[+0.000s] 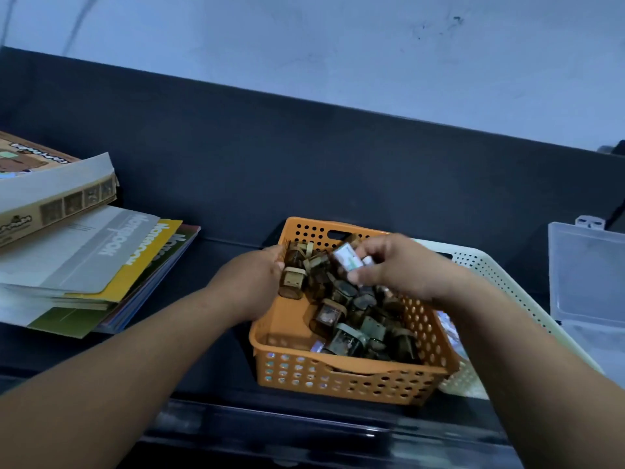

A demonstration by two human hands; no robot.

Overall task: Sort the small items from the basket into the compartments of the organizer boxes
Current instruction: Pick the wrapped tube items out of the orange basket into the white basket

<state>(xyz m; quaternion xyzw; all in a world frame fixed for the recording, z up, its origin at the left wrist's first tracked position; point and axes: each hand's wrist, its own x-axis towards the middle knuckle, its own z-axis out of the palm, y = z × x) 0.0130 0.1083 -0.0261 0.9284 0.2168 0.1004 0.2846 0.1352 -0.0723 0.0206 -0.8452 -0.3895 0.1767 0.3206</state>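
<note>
Head view: the right grip (389, 269) is closed in a pinch on a small white box (348, 260) with a green label, held just above the far end of the orange basket (341, 379). The left grip (253, 282) has its fingers curled over the basket's left rim, close to the far corner. The basket stands on the dark bench (216, 184) and holds a heap of small dark jars (341, 319) with tan lids, piled mostly toward its right side. A cream basket (497, 270) sits touching it on the right; what lies inside is blurred. Further right is a clear organizer box (586, 265). On the left lies a stack of notebooks (101, 265).
</note>
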